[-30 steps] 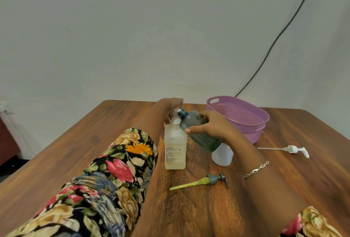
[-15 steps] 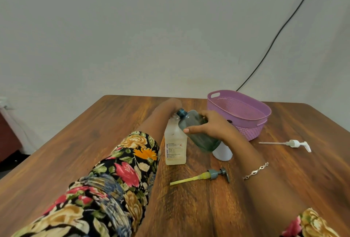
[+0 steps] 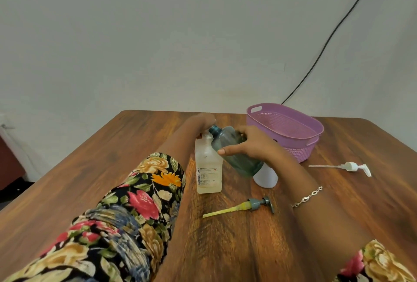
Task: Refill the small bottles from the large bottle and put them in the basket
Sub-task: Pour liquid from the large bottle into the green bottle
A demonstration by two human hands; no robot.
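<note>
We see a floral sleeve (image 3: 135, 202) at the left, its forearm stretched out over the wooden table (image 3: 90, 169). At its end the left hand (image 3: 203, 121) sits at the top of the clear labelled bottle (image 3: 208, 169), which stands upright on the table near the middle. The fingers lie on the far side of that bottle's neck, so we cannot tell whether they hold it or only touch it.

Just right of it we find the teal bottle (image 3: 243, 164), lifted off the table and tilted, its open neck pointing up and left toward the top of the clear one. The right hand (image 3: 252, 146) wraps its fingers over the body, with the thumb pressed along the near side.

On the table in front lies a grey-headed pump (image 3: 255, 205) with a yellow tube, on its side. A white bottle (image 3: 266, 178) stands partly hidden behind the teal bottle's base. Behind the right hand stands the purple basket (image 3: 297, 153); we see nothing inside it.

A bracelet (image 3: 306, 197) circles the right wrist. Farther right a white pump (image 3: 349, 166) lies flat, well apart from the bottles.
</note>
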